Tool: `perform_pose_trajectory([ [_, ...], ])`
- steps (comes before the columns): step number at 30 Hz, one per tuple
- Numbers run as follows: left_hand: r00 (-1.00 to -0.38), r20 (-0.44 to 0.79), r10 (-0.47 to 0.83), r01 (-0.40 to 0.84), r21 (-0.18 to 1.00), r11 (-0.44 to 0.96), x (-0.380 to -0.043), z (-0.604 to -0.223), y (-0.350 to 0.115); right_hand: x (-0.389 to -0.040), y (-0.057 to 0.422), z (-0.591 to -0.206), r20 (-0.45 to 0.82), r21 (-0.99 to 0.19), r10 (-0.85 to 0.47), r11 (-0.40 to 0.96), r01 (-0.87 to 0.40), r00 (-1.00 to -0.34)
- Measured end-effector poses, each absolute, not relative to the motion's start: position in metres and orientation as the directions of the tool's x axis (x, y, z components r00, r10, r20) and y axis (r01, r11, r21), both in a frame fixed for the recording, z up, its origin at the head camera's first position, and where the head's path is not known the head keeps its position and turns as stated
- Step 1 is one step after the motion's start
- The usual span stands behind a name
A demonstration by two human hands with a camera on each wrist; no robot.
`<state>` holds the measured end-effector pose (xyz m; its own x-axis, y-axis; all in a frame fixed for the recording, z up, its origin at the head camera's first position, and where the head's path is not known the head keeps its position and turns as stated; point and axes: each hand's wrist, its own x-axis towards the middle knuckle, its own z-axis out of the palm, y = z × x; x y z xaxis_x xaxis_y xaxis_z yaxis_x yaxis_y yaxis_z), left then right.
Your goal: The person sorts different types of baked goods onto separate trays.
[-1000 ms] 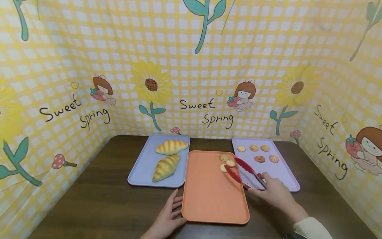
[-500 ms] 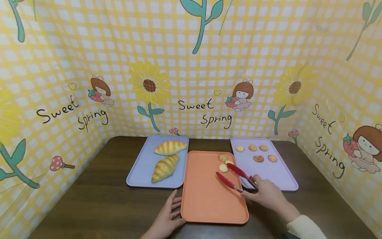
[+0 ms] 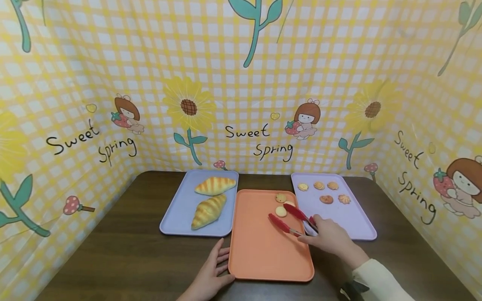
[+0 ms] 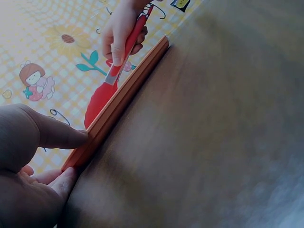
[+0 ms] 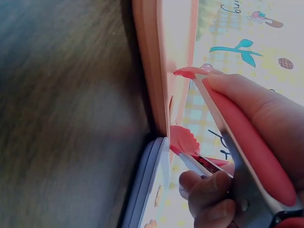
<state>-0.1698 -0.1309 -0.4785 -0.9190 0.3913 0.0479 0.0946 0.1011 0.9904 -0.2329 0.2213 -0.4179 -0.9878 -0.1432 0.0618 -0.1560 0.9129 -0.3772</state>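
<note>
My right hand [image 3: 331,238] grips red-tipped metal tongs [image 3: 279,224] by their handles. The tongs' arms are spread apart over the right side of the orange tray [image 3: 263,255], holding nothing. Just beyond the tips lie a pale round cookie [image 3: 280,211] and a browner cookie [image 3: 280,197]; a third cookie there is mostly hidden behind one tong head. My left hand [image 3: 211,269] rests at the orange tray's near left edge, fingers extended. In the left wrist view, the digits touch that tray's rim [image 4: 118,102].
A bluish tray [image 3: 173,217] on the left carries two croissants [image 3: 208,211]. To the right, a lilac tray [image 3: 354,221] holds several cookies [image 3: 326,199] toward its back. All stand on a dark wooden table [image 3: 124,251], with a yellow checked cloth [image 3: 241,96] behind.
My right hand has moved the tongs leftward, from the tray's right edge farther over the orange tray. One tong head now covers much of a cookie. My left hand stays put.
</note>
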Motion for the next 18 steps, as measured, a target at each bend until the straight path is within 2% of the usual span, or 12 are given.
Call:
perform_pose_trajectory([
  [12, -0.918, 0.054, 0.392, 0.101, 0.99, 0.101, -0.1697, -0.4787, -0.1324, -0.2373, 0.215, -0.4205, 0.034, -0.399, -0.147, 0.905, -0.148, -0.989],
  [18, -0.921, 0.08, 0.381, 0.128, 0.986, 0.104, -0.1674, -0.4796, -0.1298, -0.2361, 0.2123, -0.4222, 0.06, -0.387, -0.17, 0.904, -0.18, -0.984],
])
